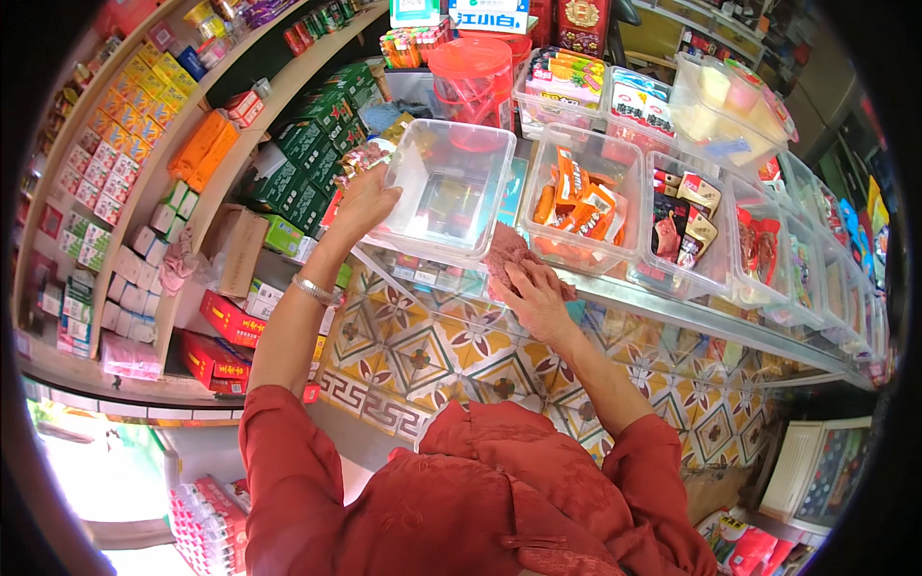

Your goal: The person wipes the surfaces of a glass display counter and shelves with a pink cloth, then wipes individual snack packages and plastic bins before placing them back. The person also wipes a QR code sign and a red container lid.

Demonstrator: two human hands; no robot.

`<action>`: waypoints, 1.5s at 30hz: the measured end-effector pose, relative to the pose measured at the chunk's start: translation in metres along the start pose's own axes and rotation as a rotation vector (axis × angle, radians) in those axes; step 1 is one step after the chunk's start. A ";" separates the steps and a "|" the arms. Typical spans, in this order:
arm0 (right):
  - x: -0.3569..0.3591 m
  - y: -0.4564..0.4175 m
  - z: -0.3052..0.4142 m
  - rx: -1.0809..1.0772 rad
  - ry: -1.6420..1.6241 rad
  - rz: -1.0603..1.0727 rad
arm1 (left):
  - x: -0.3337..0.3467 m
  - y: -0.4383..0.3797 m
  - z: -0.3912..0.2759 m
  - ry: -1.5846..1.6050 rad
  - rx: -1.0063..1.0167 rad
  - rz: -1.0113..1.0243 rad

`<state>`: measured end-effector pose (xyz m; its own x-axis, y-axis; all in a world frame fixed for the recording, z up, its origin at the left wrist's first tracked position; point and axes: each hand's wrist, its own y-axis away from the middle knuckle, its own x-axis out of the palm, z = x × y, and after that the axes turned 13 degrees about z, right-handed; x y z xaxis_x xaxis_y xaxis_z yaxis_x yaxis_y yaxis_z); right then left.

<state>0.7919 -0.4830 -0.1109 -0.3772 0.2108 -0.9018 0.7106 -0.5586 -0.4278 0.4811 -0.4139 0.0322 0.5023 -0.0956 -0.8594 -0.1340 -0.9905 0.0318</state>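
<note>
A clear plastic bin (450, 245) sits tilted at the glass counter's near edge, with no goods seen inside. My left hand (366, 201) grips its left side, the thumb over the wall. My right hand (536, 299) holds a reddish-pink cloth (510, 252) bunched against the bin's near right corner. Just right of the cloth stands another clear bin (540, 241) with orange-wrapped snack packets (587, 205). Behind my left hand lie shiny foil-wrapped packets (367, 155), partly hidden by it.
More clear bins of packaged snacks (684, 216) run along the counter to the right. A red lidded bucket (472, 79) stands behind. Shelves with small boxes (137, 86) and stacked green cartons (310, 144) line the left. Patterned tiles (432, 353) cover the floor.
</note>
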 end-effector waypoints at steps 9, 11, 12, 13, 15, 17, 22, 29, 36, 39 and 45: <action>0.002 -0.010 0.006 0.069 -0.075 0.048 | -0.010 -0.066 0.029 -0.108 0.001 0.093; 0.007 -0.010 0.008 0.099 -0.052 0.074 | -0.016 -0.075 0.036 -0.141 -0.010 0.076; 0.007 -0.011 0.009 0.118 -0.007 0.072 | -0.018 -0.079 0.037 -0.156 -0.008 0.070; 0.008 -0.012 0.012 0.141 0.006 0.061 | -0.023 -0.079 0.030 -0.145 -0.016 0.103; 0.008 -0.018 0.017 0.183 0.033 0.039 | -0.038 -0.074 0.020 -0.122 -0.032 0.166; 0.008 -0.021 0.020 0.223 -0.016 0.023 | -0.050 -0.073 0.026 -0.192 -0.045 0.153; 0.006 -0.030 0.026 0.321 -0.068 0.059 | -0.094 -0.087 0.089 -0.068 -0.155 -0.047; 0.009 -0.042 0.034 0.346 0.000 0.003 | -0.072 -0.112 0.149 0.515 -0.205 0.531; 0.015 -0.044 0.034 0.338 0.046 -0.017 | -0.050 -0.131 0.175 0.530 -0.222 0.503; 0.021 -0.038 0.034 0.338 0.041 -0.009 | -0.049 -0.130 0.168 0.476 -0.264 0.575; 0.019 -0.041 0.033 0.332 0.060 -0.031 | -0.074 -0.106 0.129 0.754 -0.388 0.765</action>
<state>0.7360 -0.4825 -0.1090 -0.3531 0.2733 -0.8948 0.4635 -0.7797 -0.4210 0.3479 -0.2890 0.0266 0.8054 -0.5922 -0.0258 -0.4181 -0.5985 0.6834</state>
